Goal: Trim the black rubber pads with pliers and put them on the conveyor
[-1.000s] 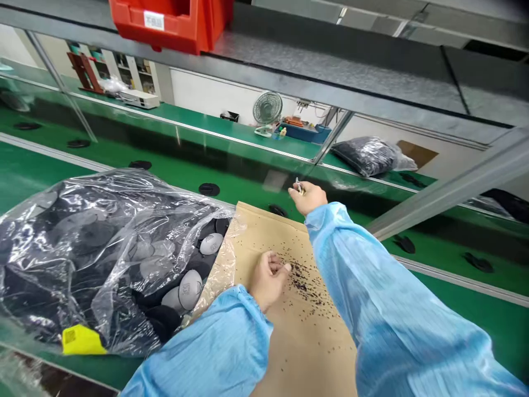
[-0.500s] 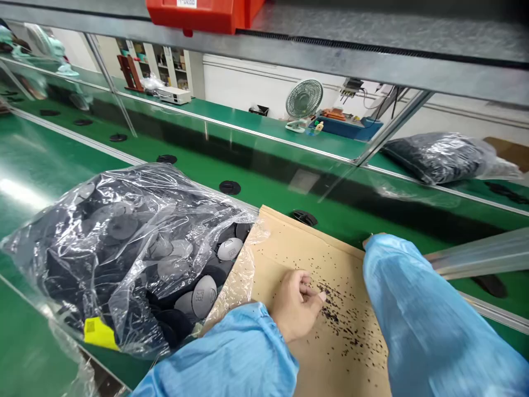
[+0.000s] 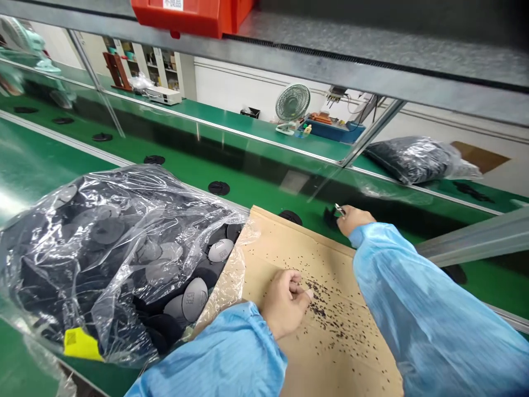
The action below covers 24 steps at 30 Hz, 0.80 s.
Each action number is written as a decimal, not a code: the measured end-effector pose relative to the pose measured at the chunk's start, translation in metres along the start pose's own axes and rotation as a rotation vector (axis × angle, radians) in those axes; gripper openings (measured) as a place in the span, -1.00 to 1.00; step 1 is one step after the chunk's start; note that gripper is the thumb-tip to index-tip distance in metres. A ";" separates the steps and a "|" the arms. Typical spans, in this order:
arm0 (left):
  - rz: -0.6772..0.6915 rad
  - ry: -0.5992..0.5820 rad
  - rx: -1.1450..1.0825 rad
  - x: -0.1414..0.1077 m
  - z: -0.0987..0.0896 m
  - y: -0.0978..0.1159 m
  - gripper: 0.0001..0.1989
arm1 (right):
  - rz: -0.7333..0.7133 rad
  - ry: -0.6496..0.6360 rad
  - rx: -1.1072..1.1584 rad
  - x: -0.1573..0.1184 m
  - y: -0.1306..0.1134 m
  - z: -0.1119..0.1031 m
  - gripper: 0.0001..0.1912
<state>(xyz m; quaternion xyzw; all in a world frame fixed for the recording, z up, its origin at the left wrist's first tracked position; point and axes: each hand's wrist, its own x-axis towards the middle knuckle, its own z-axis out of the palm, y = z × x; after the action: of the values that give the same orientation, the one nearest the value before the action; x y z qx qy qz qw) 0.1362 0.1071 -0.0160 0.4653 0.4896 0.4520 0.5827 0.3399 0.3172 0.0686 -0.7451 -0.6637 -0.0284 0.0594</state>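
Note:
My left hand rests on a brown cardboard sheet, its fingers curled and the thumb close to the fingertips; whatever they pinch is too small to make out. Many tiny black pieces lie scattered just right of it. Beyond the sheet's far edge, my right hand is over the green belt with its fingers closed round a small metal tool. A blurred black part is beside the tool's tip; whether they touch is unclear.
A large clear bag of black and grey oval parts lies at the left. Black discs sit along the green belt. A metal shelf with a red bin hangs above. A slanted metal post stands at the right.
My right hand has come into view from behind its sleeve, with the metal tool and the black part beside it. My left hand keeps its pose on the cardboard. The camera view has shifted slightly.

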 end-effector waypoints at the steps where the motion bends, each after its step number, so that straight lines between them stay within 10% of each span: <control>1: 0.000 -0.002 0.003 0.000 0.000 -0.001 -0.66 | -0.061 -0.015 0.003 -0.004 -0.009 -0.003 -0.78; 10: 0.010 -0.012 0.014 0.001 0.000 -0.002 -0.67 | -0.536 -0.072 0.073 -0.021 -0.077 0.005 -0.73; 17: 0.019 -0.004 0.008 -0.001 -0.001 0.001 -0.69 | -0.405 0.067 0.124 0.001 -0.098 0.034 -0.73; 24: 0.040 0.019 -0.052 0.002 0.001 -0.005 -0.71 | -0.157 0.234 0.562 -0.039 -0.095 0.009 -0.73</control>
<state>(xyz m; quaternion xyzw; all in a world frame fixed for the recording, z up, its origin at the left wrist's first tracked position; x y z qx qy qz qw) 0.1377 0.1083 -0.0212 0.4554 0.4739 0.4807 0.5806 0.2405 0.2907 0.0599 -0.6378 -0.6897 0.0662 0.3363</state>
